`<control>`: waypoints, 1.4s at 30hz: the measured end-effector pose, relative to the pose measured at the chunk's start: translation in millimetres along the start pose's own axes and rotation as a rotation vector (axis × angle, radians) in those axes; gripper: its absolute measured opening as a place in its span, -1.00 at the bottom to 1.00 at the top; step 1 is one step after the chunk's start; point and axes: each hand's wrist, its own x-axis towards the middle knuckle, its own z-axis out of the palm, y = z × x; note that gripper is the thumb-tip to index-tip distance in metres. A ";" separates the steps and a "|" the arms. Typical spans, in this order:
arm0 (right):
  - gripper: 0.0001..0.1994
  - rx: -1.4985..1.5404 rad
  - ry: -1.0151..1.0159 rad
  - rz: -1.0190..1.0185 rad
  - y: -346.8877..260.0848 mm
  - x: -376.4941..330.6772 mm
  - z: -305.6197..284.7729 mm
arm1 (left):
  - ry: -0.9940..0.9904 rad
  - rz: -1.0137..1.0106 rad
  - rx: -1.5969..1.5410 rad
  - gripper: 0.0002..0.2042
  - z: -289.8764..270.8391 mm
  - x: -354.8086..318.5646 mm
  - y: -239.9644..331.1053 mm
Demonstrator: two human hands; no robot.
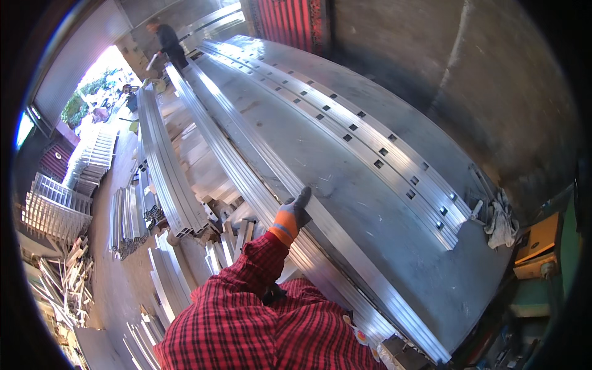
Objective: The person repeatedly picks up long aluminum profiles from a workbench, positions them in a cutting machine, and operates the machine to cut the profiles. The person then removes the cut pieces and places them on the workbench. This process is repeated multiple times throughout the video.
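Grey tabletop (327, 166), left hand (298, 213) outstretched

1. Bench (345, 197): blue-grey.
2. Profile (364, 265) on bench: plain silver.
3. Strips (370, 129) on bench: silver, patterned with dark squares.
4. Gloved hand (298, 211) at bench: dark grey; cuff (285, 223) orange, pale-banded.
5. Shirt (228, 320) beside bench: red-and-black check.
6. Panel (287, 24) beyond bench: red, darker-striped.
7. Box (538, 239) right of bench: orange.

Left hand (298, 213) was at a long bar (370, 275), which lay on the table (394, 246). To its right, on the same table, lay slotted bars (367, 140); beyond these, a cloth (502, 225). Left of the hand: profile stack (237, 176), then tube bundle (165, 169), then racks (58, 206). Far ahead, another person (169, 43) stood.
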 end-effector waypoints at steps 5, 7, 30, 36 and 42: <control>-0.50 0.005 -0.003 0.023 35.8 -9.4 -71.4 | -0.175 0.551 0.878 -0.43 0.1 9.9 -3.2; -0.49 0.032 0.004 0.024 44.3 -21.7 -102.3 | -0.278 0.843 1.062 -0.41 -28.1 44.0 1.1; -0.45 0.799 -0.547 -0.035 -26.2 43.2 -108.7 | -0.341 0.847 1.071 -0.28 -41.4 89.9 72.9; -0.57 0.676 -0.460 -0.007 16.0 51.1 -84.7 | -0.395 0.550 0.715 -0.47 -33.3 98.5 58.4; -0.73 0.839 0.485 0.111 40.1 28.1 -75.9 | -0.337 1.613 1.853 -0.57 16.3 89.6 23.0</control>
